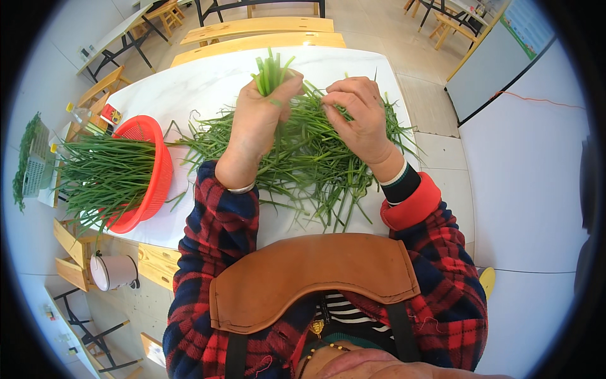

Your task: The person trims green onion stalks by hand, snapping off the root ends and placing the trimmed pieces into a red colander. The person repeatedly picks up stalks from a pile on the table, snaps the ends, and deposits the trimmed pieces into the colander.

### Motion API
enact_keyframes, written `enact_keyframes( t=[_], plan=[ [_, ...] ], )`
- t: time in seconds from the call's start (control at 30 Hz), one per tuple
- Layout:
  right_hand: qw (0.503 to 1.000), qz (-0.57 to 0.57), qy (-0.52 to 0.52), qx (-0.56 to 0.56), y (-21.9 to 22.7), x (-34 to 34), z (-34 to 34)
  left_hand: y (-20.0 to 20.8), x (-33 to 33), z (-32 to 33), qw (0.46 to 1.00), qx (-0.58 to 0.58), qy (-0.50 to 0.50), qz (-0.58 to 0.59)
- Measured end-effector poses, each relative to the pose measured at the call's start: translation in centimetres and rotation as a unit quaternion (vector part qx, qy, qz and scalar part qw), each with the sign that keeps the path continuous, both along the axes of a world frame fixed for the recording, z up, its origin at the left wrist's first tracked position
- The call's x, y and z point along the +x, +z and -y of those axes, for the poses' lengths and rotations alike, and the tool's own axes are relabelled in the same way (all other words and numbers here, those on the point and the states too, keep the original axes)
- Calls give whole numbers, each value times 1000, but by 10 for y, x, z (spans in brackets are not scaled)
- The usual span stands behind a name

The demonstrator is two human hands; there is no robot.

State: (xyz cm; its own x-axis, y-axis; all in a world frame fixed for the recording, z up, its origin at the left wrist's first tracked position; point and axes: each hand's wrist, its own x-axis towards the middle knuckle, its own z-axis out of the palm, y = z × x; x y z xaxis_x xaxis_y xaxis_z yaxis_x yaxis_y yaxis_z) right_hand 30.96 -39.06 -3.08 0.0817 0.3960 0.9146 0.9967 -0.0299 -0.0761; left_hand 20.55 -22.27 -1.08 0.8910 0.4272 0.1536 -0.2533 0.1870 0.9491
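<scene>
My left hand [255,123] is closed round a bunch of green chives [270,72], their pale cut ends sticking up above the fist. Just to its right, my right hand [361,120] is raised with fingers curled and thumb tip near the forefinger. Whatever lies between those fingertips is too small to make out. Beneath both hands, a loose pile of chives [315,167] spreads over the white table [278,221]. At the left, a red plastic basket [164,177] lies tilted, with a thick bundle of long chives [110,164] in and across it.
Wooden benches [259,28] stand beyond the table's far edge. Behind the red basket are a small red box [111,114] and a clear bottle [79,115]. Farther left, a pale crate [38,158] holds greens. A white bin [113,271] stands on the floor at lower left.
</scene>
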Motion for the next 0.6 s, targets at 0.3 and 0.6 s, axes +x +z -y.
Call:
enact_keyframes(
  t=[0.3, 0.6],
  plan=[
    [975, -197, -29, 100, -9, 14, 12, 4, 0, -9, 999, -7, 29, 18],
    [953, -39, -268, -137, -42, 78, 31, 35, -26, -57, 966, -52, 170, 186]
  ],
)
